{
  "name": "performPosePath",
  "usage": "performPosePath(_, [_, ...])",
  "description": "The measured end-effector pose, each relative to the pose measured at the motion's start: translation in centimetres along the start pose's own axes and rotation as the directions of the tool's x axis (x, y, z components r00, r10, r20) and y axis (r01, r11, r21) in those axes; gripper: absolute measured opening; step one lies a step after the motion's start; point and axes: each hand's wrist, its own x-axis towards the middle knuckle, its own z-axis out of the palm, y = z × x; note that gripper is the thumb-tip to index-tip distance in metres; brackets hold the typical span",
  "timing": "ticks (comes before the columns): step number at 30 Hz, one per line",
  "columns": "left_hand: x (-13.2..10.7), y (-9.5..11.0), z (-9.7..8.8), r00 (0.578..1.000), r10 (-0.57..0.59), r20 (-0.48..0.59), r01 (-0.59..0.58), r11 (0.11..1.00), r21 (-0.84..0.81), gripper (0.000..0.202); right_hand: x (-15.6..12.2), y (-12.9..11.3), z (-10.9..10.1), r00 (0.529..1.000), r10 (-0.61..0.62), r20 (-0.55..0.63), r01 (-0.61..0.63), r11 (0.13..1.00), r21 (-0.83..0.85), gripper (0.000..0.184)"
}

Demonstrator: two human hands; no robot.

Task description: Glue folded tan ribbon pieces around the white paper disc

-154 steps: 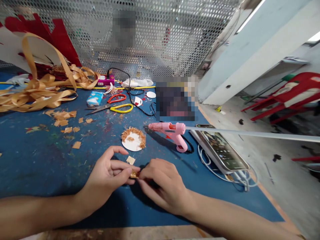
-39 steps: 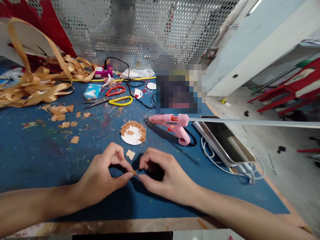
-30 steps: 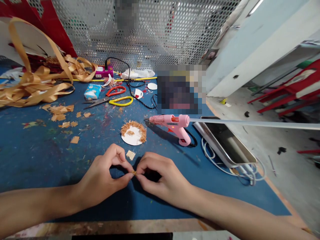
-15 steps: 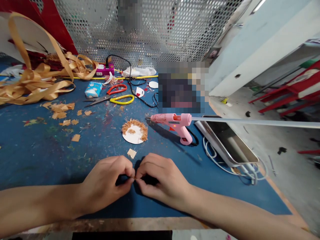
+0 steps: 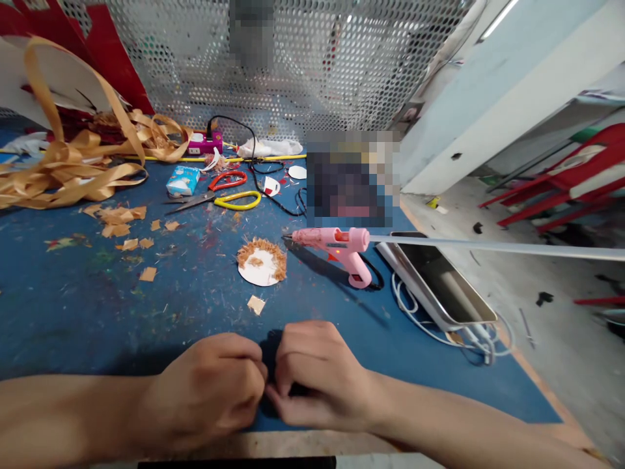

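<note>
Near the front edge of the blue tabletop, my left hand (image 5: 209, 384) is closed, its fingers curled in and its fingertips turned out of sight. Close beside it, my right hand (image 5: 319, 378) has thumb and fingers drawn together toward the left hand. Whatever is between the fingertips is hidden or too small to name. Beyond the hands lies a small tan ribbon square (image 5: 256, 305). Farther back is a white card disc (image 5: 261, 272) with frayed tan ribbon pieces around its upper rim and one tuft in the middle. A pink glue gun (image 5: 336, 244) points its nozzle at the disc.
Scissors (image 5: 190, 203) with red and yellow handles lie behind the disc, near a blue packet (image 5: 183, 180). Loose ribbon squares (image 5: 117, 218) and a heap of gold ribbon (image 5: 73, 172) are at left. A power bank-like device (image 5: 439, 280) with white cables sits at right.
Both hands have moved down toward the table's front edge. The left hand has rolled over and its fingertips, earlier seen pinching a tiny brownish bit with the right, are now hidden.
</note>
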Motion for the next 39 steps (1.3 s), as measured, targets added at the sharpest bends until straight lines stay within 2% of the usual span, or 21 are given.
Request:
performPosePath(2, [0.2, 0.9, 0.1, 0.999, 0.031, 0.035, -0.027, 0.994, -0.103, 0.024, 0.3, -0.1, -0.4, 0.978, 0.123, -0.169, -0.086, 0.973, 0.212, 0.021])
performPosePath(4, [0.6, 1.3, -0.2, 0.998, -0.060, 0.009, 0.060, 0.971, -0.230, 0.029, 0.6, -0.3, -0.7, 0.925, 0.290, -0.246, -0.203, 0.924, 0.325, 0.021])
performPosePath(6, [1.1, 1.2, -0.7, 0.979, -0.196, -0.060, 0.169, 0.937, -0.306, 0.033, 0.9, -0.4, -1.0, 0.903, 0.388, -0.184, -0.324, 0.897, 0.302, 0.018])
performPosePath(8, [1.6, 0.6, -1.3, 0.956, -0.278, -0.099, 0.233, 0.917, -0.324, 0.037, 1.1, -0.4, -1.0, 0.899, 0.435, -0.055, -0.411, 0.879, 0.242, 0.011])
performPosePath(10, [1.8, 0.1, -1.8, 0.947, -0.308, -0.091, 0.265, 0.909, -0.322, 0.040, 1.1, -0.4, -0.8, 0.893, 0.448, 0.040, -0.445, 0.870, 0.214, 0.007])
performPosePath(13, [1.8, -0.1, -1.8, 0.951, -0.307, -0.050, 0.276, 0.908, -0.314, 0.040, 1.0, -0.3, -0.5, 0.894, 0.443, 0.064, -0.447, 0.875, 0.186, 0.008])
performPosePath(16, [1.6, -0.1, -1.6, 0.971, -0.234, -0.043, 0.216, 0.942, -0.257, 0.037, 0.7, -0.3, -0.3, 0.899, 0.433, 0.064, -0.438, 0.887, 0.149, 0.010])
performPosePath(20, [1.4, 0.0, -1.5, 0.992, -0.115, -0.049, 0.109, 0.987, -0.120, 0.032, 0.7, -0.4, -0.3, 0.896, 0.425, 0.125, -0.441, 0.886, 0.143, 0.008])
performPosePath(25, [1.3, -0.1, -1.8, 1.000, -0.015, -0.018, 0.015, 1.000, -0.020, 0.030, 1.0, -0.2, -0.9, 0.854, 0.471, 0.220, -0.514, 0.830, 0.216, 0.007])
performPosePath(27, [1.6, -0.2, -2.2, 0.999, 0.019, -0.026, -0.018, 0.999, 0.047, 0.028, 1.1, 0.2, -1.3, 0.828, 0.531, 0.181, -0.559, 0.804, 0.202, 0.008])
performPosePath(30, [2.4, -1.0, -3.1, 0.996, 0.070, -0.058, -0.058, 0.980, 0.190, 0.020, 1.4, 1.2, -2.0, 0.801, 0.597, 0.027, -0.597, 0.795, 0.107, 0.010])
performPosePath(32, [3.3, -2.0, -4.1, 0.986, 0.158, -0.056, -0.128, 0.926, 0.354, 0.010, 1.6, 1.9, -2.3, 0.798, 0.595, -0.091, -0.595, 0.803, 0.032, 0.011])
performPosePath(33, [3.8, -2.6, -4.7, 0.975, 0.221, -0.033, -0.183, 0.874, 0.451, 0.008, 1.7, 2.3, -2.4, 0.798, 0.586, -0.139, -0.592, 0.806, -0.001, 0.011])
performPosePath(35, [4.6, -3.7, -5.7, 0.945, 0.323, 0.046, -0.281, 0.734, 0.618, 0.016, 1.8, 3.0, -2.4, 0.800, 0.568, -0.194, -0.587, 0.808, -0.051, 0.012])
performPosePath(37, [5.1, -4.6, -6.4, 0.930, 0.345, 0.130, -0.331, 0.624, 0.708, 0.022, 1.8, 3.4, -2.4, 0.803, 0.560, -0.203, -0.584, 0.807, -0.085, 0.013])
performPosePath(39, [5.3, -5.1, -6.7, 0.931, 0.321, 0.173, -0.337, 0.576, 0.744, 0.025, 1.7, 3.6, -2.3, 0.810, 0.550, -0.203, -0.578, 0.807, -0.119, 0.014])
